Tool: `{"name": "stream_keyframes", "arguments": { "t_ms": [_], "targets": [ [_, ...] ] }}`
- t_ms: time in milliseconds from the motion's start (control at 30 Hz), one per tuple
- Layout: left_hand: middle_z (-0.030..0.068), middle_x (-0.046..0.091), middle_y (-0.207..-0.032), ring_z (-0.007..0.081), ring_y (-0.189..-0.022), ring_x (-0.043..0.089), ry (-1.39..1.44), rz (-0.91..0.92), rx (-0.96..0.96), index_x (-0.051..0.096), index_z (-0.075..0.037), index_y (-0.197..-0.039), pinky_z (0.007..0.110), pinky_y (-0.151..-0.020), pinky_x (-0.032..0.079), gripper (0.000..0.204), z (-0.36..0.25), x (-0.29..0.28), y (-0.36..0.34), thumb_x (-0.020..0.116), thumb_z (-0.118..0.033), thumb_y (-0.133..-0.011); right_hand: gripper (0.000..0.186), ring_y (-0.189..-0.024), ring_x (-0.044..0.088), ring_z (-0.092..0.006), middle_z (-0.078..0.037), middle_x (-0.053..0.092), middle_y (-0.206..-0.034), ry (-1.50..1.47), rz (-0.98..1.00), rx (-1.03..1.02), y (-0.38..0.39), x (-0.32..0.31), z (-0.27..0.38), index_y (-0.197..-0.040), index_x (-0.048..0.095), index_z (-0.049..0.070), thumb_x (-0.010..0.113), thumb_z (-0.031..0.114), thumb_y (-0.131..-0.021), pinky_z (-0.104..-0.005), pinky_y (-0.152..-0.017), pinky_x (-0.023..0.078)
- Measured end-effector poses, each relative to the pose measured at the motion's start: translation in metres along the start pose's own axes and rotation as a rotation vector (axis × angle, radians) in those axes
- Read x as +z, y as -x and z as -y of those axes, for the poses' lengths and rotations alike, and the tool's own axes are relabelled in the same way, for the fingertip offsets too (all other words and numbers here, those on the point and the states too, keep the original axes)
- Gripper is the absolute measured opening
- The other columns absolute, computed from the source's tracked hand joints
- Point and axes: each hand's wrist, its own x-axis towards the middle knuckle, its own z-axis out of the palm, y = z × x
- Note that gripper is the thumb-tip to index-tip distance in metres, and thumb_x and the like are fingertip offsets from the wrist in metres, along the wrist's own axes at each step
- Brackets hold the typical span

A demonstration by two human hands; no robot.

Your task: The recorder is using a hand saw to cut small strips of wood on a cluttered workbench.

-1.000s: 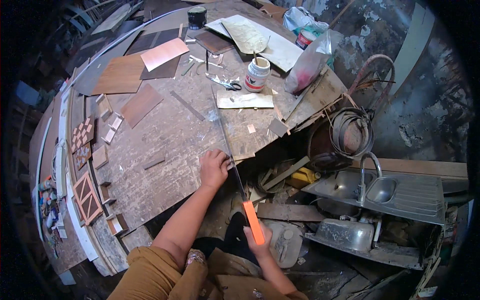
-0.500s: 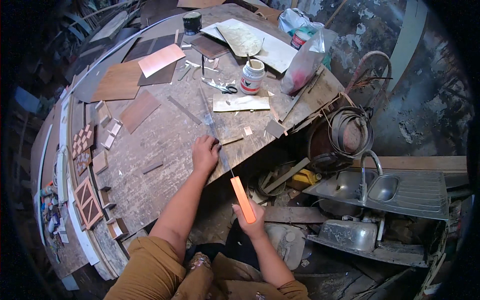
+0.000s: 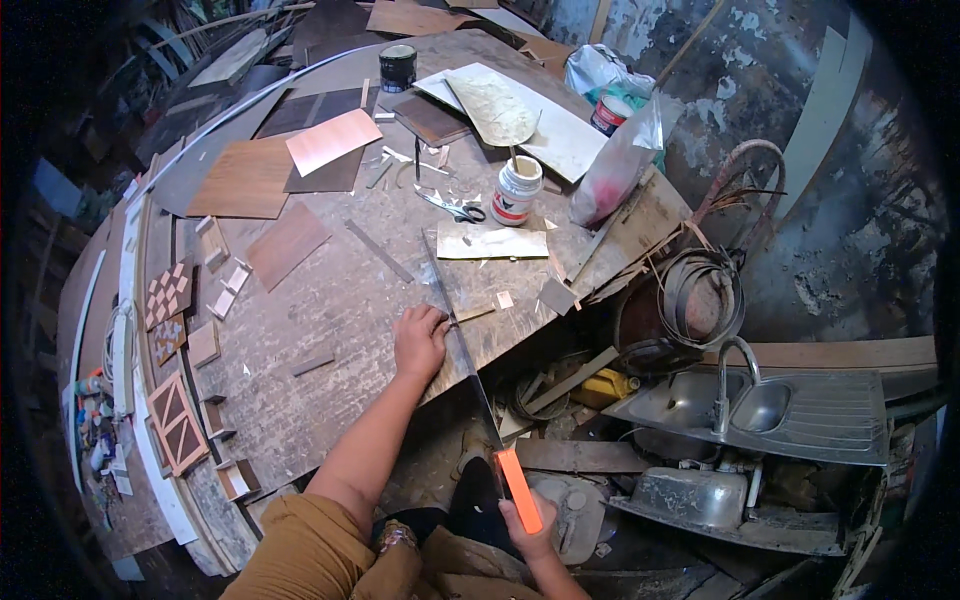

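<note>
My right hand [image 3: 532,532] is closed around the orange handle of a hand saw [image 3: 518,490], past the near edge of the workbench. The saw's long, thin blade [image 3: 468,362] runs up and left over the bench edge. It crosses a narrow wood strip [image 3: 477,313] right beside the fingertips of my left hand [image 3: 421,342]. Those fingers are curled down on the strip's left end and pin it to the bench top. Its right part sticks out beyond the blade. A small pale wood square [image 3: 504,299] lies close to that free end.
The worn workbench [image 3: 330,400] carries a white glue jar [image 3: 516,192], scissors [image 3: 455,208], a pale board [image 3: 492,241], a dark can [image 3: 398,68] and veneer sheets [image 3: 240,180]. Small wooden frames [image 3: 178,424] stand at left. Right of the bench is a metal sink [image 3: 770,405].
The saw has been drawn back toward me and slightly right, my right hand moving with it. My left hand keeps its hold on the strip while the whole view shifts a little.
</note>
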Motion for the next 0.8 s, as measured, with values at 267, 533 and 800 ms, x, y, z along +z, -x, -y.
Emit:
{"name": "stream_keyframes", "arguments": {
  "t_ms": [267, 533, 800],
  "targets": [
    [0.0088, 0.057, -0.090, 0.0326, -0.089, 0.051, -0.081, -0.028, 0.079, 0.062, -0.007, -0.087, 0.043, -0.079, 0.039, 0.012, 0.000, -0.002, 0.004, 0.063, -0.013, -0.078, 0.023, -0.049, 0.049, -0.0205, -0.009, 0.049, -0.057, -0.108, 0.056, 0.066, 0.000, -0.016, 0.002, -0.076, 0.057, 0.000, 0.071, 0.018, -0.079, -0.0313, -0.048, 0.041],
    [0.0069, 0.057, -0.090, 0.0286, -0.090, 0.052, -0.024, 0.016, 0.110, 0.064, -0.009, -0.086, 0.041, -0.076, 0.038, 0.012, -0.011, -0.014, 0.041, 0.064, -0.013, -0.074, 0.029, -0.045, 0.045, -0.0211, -0.007, 0.046, -0.055, -0.084, 0.055, 0.041, 0.045, -0.027, 0.001, -0.071, 0.054, 0.002, 0.074, 0.022, -0.078, -0.0335, -0.045, 0.038],
    [0.0062, 0.058, -0.086, 0.0283, -0.086, 0.053, -0.001, 0.040, 0.100, 0.064, -0.009, -0.083, 0.039, -0.074, 0.039, 0.009, -0.012, -0.013, 0.042, 0.065, -0.012, -0.074, 0.032, -0.044, 0.039, -0.0231, -0.008, 0.037, -0.053, -0.004, 0.023, -0.009, 0.076, -0.008, -0.023, -0.067, 0.048, 0.004, 0.073, 0.020, -0.078, -0.0352, -0.041, 0.032]
  ]
}}
